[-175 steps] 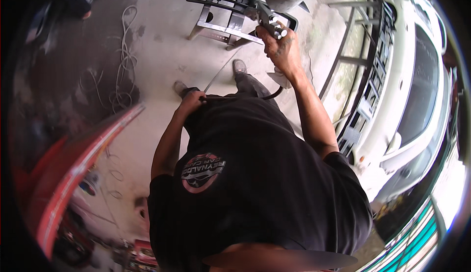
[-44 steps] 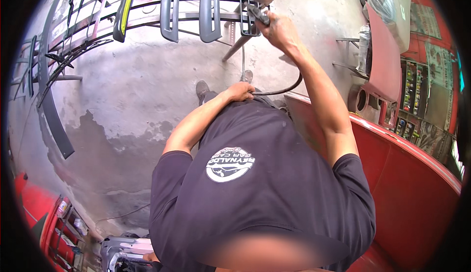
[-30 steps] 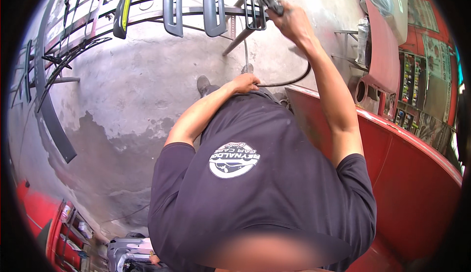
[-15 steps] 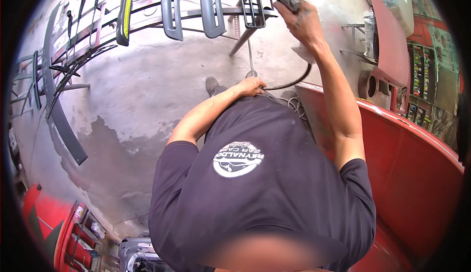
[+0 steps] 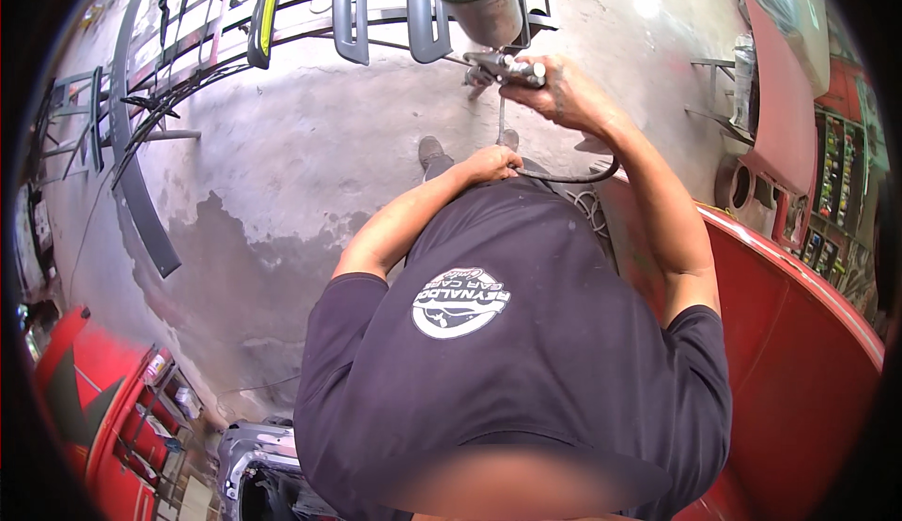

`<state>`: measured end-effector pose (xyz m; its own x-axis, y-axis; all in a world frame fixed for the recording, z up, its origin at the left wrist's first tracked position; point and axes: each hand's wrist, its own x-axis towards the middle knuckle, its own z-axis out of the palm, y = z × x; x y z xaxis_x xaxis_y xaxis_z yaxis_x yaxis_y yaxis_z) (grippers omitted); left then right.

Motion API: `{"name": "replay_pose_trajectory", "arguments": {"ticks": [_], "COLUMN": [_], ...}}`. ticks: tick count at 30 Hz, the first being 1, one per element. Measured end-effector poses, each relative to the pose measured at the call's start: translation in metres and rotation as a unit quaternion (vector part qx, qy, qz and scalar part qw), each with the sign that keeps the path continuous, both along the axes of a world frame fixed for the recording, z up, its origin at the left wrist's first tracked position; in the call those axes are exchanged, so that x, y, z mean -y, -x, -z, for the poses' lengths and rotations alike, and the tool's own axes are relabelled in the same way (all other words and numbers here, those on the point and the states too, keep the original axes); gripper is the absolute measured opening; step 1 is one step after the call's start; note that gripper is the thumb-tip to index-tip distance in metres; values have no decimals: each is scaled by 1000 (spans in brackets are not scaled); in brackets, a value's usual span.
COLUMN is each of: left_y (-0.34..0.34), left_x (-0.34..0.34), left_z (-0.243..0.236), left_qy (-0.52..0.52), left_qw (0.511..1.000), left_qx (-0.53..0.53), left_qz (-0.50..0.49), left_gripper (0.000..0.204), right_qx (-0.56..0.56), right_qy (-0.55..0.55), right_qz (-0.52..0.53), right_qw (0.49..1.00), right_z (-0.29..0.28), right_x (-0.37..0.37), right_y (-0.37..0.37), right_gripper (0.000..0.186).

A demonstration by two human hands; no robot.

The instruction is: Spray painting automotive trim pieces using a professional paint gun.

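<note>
Head view: the right hand (image 5: 567,93), nearer the rack (image 5: 388,15) than the left hand (image 5: 493,161), wraps its fingers round a spray gun (image 5: 500,67) on the rack's near side, body roughly parallel to it. The left fingers curl round a hose (image 5: 578,180)

Right hand (image 5: 562,92) grips, held forward; left hand (image 5: 494,162) curls closer in.

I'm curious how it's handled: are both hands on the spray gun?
No, only the right hand grips the spray gun; the left hand holds the dark hose.
</note>
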<state>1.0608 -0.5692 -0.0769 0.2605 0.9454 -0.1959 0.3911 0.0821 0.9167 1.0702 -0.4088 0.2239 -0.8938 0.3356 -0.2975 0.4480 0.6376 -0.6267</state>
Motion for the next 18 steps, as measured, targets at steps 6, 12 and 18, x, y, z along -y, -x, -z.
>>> {"name": "replay_pose_trajectory", "arguments": {"ticks": [6,12,18], "left_y": [-2,-21,-69], "left_x": [-14,-25,-46], "left_z": [-22,-28,-16], "left_qy": [19,158,143], "left_qw": [999,978,981], "left_qx": [7,39,-1], "left_qz": [-35,-128,-128], "left_gripper": [33,33,35], "right_qx": [-78,-196,-145], "right_qy": [-24,-31,53], "right_qz": [68,115,-36], "right_qw": [994,973,987], "right_z": [21,34,47], "right_x": [-72,-103,-89], "right_y": [13,-6,-79], "right_gripper": [32,31,26]}}
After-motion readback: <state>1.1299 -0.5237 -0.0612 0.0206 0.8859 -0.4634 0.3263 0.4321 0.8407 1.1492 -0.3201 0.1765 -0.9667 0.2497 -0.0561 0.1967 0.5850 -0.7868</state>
